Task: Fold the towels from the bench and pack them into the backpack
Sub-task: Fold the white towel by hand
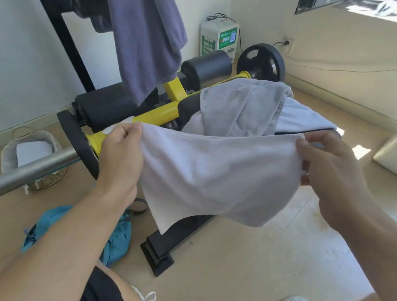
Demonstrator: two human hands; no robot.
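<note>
A white towel [214, 174] hangs stretched in the air between my hands, above the bench. My left hand [121, 149] grips its upper left corner and my right hand [325, 168] pinches its upper right corner. Behind it a grey towel [243, 106] lies crumpled on the black and yellow bench [157, 114], with a light blue towel [301, 117] beside it on the right. The blue backpack [119, 237] lies on the floor at the lower left, partly hidden by my left forearm.
A steel bar [28, 174] juts out at the left over a wicker basket [30, 154]. Purple-grey clothes [144, 29] hang from a black rack above the bench. A weight plate [263, 61] stands behind. The bench's black foot [160, 251] rests near my shoes.
</note>
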